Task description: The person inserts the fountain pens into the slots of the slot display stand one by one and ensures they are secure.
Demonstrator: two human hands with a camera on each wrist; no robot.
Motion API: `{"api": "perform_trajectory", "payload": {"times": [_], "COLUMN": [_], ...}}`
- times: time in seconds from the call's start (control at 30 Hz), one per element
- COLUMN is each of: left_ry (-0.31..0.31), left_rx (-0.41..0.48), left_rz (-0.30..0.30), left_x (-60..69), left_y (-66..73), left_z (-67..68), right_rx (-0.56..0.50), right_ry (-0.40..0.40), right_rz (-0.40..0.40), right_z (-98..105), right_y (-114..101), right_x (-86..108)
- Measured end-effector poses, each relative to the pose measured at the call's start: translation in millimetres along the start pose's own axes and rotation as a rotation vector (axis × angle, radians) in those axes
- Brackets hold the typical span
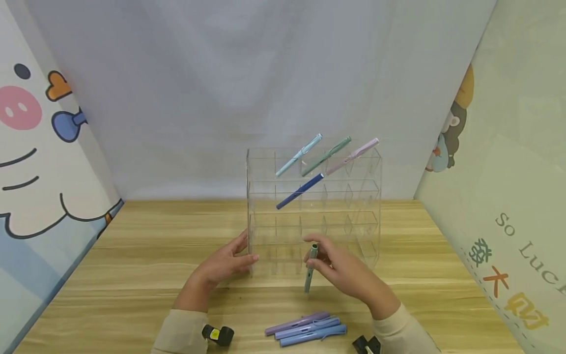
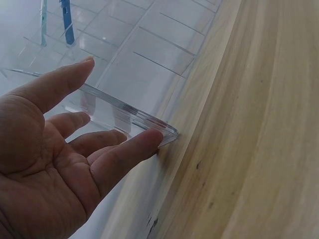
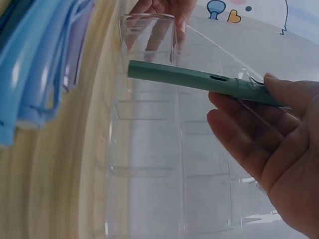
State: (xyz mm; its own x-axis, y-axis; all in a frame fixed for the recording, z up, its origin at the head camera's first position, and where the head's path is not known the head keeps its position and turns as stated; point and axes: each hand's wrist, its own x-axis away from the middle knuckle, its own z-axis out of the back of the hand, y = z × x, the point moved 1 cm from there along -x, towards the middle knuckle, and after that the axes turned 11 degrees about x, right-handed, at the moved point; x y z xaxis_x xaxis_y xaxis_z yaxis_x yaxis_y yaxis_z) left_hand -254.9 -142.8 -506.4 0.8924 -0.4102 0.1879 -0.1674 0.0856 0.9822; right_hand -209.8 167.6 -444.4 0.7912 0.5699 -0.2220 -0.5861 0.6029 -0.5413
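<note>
In the head view my right hand (image 1: 342, 265) pinches a green pen (image 1: 308, 275) between thumb and fingers, in front of the lower tier of a clear acrylic pen rack (image 1: 314, 216). The right wrist view shows the same green pen (image 3: 169, 75) jutting out past the fingertips of my right hand (image 3: 284, 149). My left hand (image 1: 223, 263) touches the rack's left side near its base, thumb at the front. In the left wrist view the fingers of my left hand (image 2: 55, 149) lie loosely about the rack's side panel (image 2: 124, 107).
Light blue (image 1: 299, 155), green (image 1: 326, 156) and pink (image 1: 353, 156) pens slant in the rack's top tier. A dark blue pen (image 1: 299, 191) sits one tier lower. A purple pen (image 1: 296, 323) and two blue pens (image 1: 313, 335) lie on the wooden table (image 1: 132, 265).
</note>
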Motion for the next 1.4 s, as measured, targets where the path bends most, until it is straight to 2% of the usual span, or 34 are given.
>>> {"api": "perform_trajectory", "payload": {"times": [0.13,0.33,0.6,0.8,1.0,1.1,1.27,1.4], "left_ry": [0.006,0.006,0.008,0.014,0.018,0.011,0.018,0.031], "left_rx": [-0.012,-0.012,-0.004,-0.012,0.002,0.0,-0.014,-0.028], "left_rz": [0.005,0.0,-0.005,-0.008,-0.018,-0.026,-0.017,-0.017], "left_x": [0.1,-0.8,-1.9,-3.5,-2.3,-1.8,-1.5,-0.5], "left_y": [-0.1,-1.5,-3.9,-4.2,-2.2,-1.6,-2.5,-2.9], "left_z": [-0.1,0.5,0.4,0.4,-0.3,-1.2,-1.4,0.0], "right_rx": [-0.098,-0.278,-0.603,-0.683,-0.813,-0.852,-0.937,-0.967], "right_ry": [0.122,0.384,0.59,0.689,0.808,0.891,1.026,1.091], "right_rz": [0.035,0.12,0.089,0.076,0.065,0.085,0.163,0.193], "right_z": [9.4,22.3,34.4,39.7,45.1,48.8,57.3,65.1], "right_y": [7.0,17.8,28.8,37.4,39.7,40.6,42.6,43.8], "right_x": [1.1,1.0,0.5,0.6,0.1,-0.3,-6.8,-18.6]}}
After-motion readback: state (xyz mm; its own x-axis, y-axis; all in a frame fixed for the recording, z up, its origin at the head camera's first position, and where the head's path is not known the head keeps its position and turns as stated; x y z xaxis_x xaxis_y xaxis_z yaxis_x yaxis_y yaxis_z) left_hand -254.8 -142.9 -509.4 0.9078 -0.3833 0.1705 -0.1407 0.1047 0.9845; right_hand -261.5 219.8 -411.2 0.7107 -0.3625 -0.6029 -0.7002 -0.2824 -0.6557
